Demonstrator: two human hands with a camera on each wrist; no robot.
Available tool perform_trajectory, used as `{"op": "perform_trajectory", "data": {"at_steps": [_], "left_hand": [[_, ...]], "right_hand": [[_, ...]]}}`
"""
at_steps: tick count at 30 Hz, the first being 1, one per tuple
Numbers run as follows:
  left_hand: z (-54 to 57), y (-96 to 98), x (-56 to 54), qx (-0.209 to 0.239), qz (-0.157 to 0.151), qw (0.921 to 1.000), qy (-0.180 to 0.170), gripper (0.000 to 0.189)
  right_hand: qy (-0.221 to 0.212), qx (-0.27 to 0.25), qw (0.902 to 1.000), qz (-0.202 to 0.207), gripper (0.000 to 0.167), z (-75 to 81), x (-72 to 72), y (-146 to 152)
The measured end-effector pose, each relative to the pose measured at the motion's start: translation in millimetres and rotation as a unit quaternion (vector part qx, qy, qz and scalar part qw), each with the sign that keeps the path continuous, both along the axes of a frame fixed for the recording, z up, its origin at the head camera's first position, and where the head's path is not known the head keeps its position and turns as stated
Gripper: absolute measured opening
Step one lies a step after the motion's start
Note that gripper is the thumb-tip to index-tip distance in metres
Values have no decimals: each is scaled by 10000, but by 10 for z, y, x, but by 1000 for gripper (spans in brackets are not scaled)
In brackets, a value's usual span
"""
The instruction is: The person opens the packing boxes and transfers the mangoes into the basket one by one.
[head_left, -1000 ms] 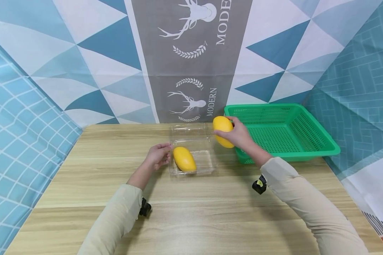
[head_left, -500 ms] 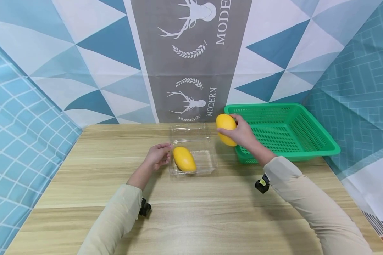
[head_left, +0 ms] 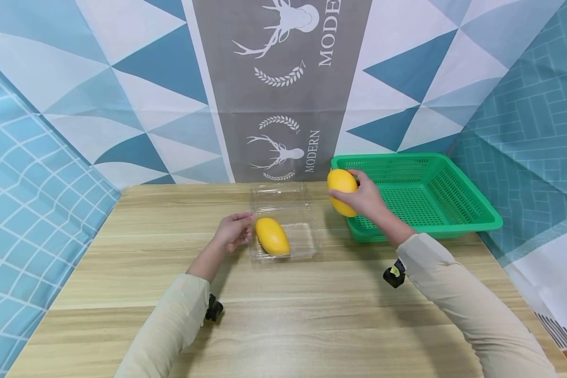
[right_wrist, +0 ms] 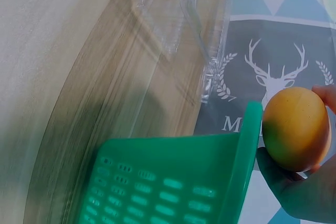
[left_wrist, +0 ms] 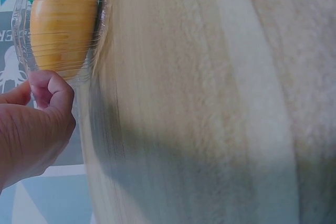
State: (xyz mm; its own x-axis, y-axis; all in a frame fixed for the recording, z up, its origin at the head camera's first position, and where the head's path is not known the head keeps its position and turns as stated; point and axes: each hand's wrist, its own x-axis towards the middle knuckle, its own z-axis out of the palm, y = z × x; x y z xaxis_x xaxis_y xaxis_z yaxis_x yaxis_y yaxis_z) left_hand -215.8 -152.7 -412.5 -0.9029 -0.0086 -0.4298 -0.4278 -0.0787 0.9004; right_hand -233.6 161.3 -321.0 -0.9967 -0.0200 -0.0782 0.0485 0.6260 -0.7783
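Note:
My right hand [head_left: 366, 197] grips a yellow mango [head_left: 342, 192] in the air, beside the left rim of the green basket [head_left: 472, 226]. The right wrist view shows this mango [right_wrist: 295, 129] near the basket's rim, thumb under it. A second mango [head_left: 272, 236] lies in the left part of a clear plastic clamshell box [head_left: 307, 241], whose lid [head_left: 281, 197] is folded back. My left hand [head_left: 233, 231] pinches the box's left edge between thumb and forefinger, as the left wrist view shows close to that mango [left_wrist: 63, 24].
The box stands on a wooden table [head_left: 283, 325], left of the basket. A patterned cloth wall [head_left: 279, 94] rises right behind both, and blue tiled cloth [head_left: 23, 210] borders the left side. No fruit shows inside the basket in the head view.
My right hand has moved a little to the right with the mango, away from the box and closer to the basket. The left hand and the box have stayed in place.

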Motion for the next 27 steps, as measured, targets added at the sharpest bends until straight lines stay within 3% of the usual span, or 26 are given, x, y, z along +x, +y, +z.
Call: {"op": "perform_trajectory", "data": {"at_steps": [27], "left_hand": [[-2, -14, 0, 25, -60, 10000, 10, 37]], "right_hand": [[-22, 140, 9997, -206, 90, 6, 5, 213]]}}
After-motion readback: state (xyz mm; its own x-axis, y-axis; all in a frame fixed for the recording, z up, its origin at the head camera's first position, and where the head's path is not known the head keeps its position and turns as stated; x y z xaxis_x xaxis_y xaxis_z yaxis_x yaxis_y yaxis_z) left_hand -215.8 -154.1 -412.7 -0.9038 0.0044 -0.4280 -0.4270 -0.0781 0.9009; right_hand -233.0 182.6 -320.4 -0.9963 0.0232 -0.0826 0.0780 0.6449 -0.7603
